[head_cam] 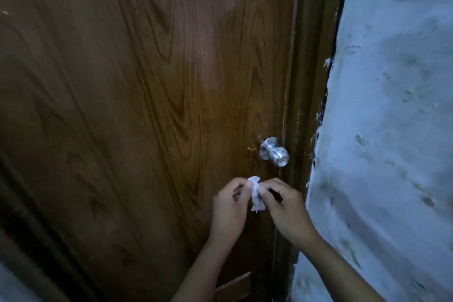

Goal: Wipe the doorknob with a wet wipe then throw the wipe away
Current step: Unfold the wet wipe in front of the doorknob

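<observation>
The wipe (329,193) is a small white piece, crumpled and bunched into a narrow upright wad, with a ragged tuft at the top and a thin tail hanging at the bottom. It sits in the lower centre of the frame, held in the air in front of the door (137,115), below and a little left of the knob (274,152) and apart from it.

The knob is a round, silvery metal ball on a round plate, set near the right edge of the door, just right of the frame's centre. It shines faintly and nothing touches it.

Both hands come up from the bottom of the frame on bare forearms and meet at the wipe. The left hand (229,206) has its back to the camera, fingers curled, thumb and fingertips pinching the left side of the wad near its top. The right hand (285,206) mirrors it, fingers curled in, thumb and forefinger pinching the right side. The two hands' fingertips are almost touching, with the wipe between them.

The door is dark brown with strong wood grain and fills most of the frame. To its right runs the brown jamb (311,81), then a pale, stained wall (392,130) down the right side.
</observation>
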